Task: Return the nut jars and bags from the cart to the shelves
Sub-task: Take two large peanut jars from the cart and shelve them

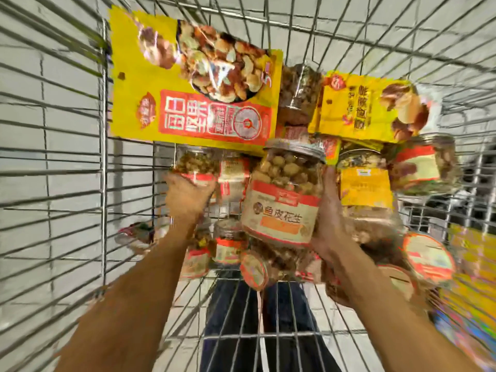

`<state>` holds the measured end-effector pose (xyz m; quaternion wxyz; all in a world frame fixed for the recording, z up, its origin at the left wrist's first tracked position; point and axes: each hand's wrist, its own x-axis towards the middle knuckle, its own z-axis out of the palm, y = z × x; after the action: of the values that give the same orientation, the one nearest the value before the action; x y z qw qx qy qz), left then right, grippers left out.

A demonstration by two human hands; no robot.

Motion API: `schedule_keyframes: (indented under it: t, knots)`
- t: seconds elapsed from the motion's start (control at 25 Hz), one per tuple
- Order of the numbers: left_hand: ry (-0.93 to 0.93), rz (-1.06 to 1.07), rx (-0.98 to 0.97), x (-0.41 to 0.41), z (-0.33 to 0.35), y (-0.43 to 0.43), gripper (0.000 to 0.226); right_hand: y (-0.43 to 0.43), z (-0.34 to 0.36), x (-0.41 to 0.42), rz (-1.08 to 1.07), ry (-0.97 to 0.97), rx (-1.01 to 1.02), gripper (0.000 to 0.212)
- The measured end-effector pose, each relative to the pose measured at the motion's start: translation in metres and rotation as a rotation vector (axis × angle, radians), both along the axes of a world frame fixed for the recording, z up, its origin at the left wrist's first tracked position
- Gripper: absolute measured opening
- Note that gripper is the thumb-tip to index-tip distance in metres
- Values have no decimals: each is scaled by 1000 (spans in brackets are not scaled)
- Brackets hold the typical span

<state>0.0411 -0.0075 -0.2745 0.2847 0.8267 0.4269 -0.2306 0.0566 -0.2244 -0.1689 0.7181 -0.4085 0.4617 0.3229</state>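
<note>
Right hand point(330, 218) grasps peanut jar point(284, 200), lid toward 12 o'clock, inside the wire cart point(53, 162). Left hand point(188, 194) at its 9 o'clock, against a second jar point(196, 162); grip blurred, cannot tell. Big yellow bag point(193, 84) lies at 11 o'clock

The fingers of the right hand point(331, 210) gripping the peanut jar point(284, 200) lie hidden behind it, and the left hand point(188, 196) is too smeared to tell whether it holds the clear jar point(197, 163) beyond. Along the right side of the cart point(103, 130), yellow bags point(472, 277) blur and run off the edge.
</note>
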Motion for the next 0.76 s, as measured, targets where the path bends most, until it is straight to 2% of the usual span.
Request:
schedule_keyframes:
  t: [0.08,0.2,0.36,0.44,0.64,0.72,0.76]
  knots:
    - [-2,-5,-16,-9,6,-4,87,3,6,0,31,-12,24,71]
    - [31,132,-18,-22,35,14,77,0,27,5,59,-19,46,74]
    - [127,23,-124,-25,85,49,52,-6,75,19,53,-48,76,74]
    - [145,66,-139,-21,96,44,44,-12,93,24,47,-82,89,73]
    - [144,44,-176,-10,76,24,40,-8,81,22,-14,-103,100,67]
    - [157,22,-134,-6,60,14,52,0,64,26,-33,-88,110,70]
    - [164,65,-151,-3,50,9,68,2,52,28,-39,-84,109,70]
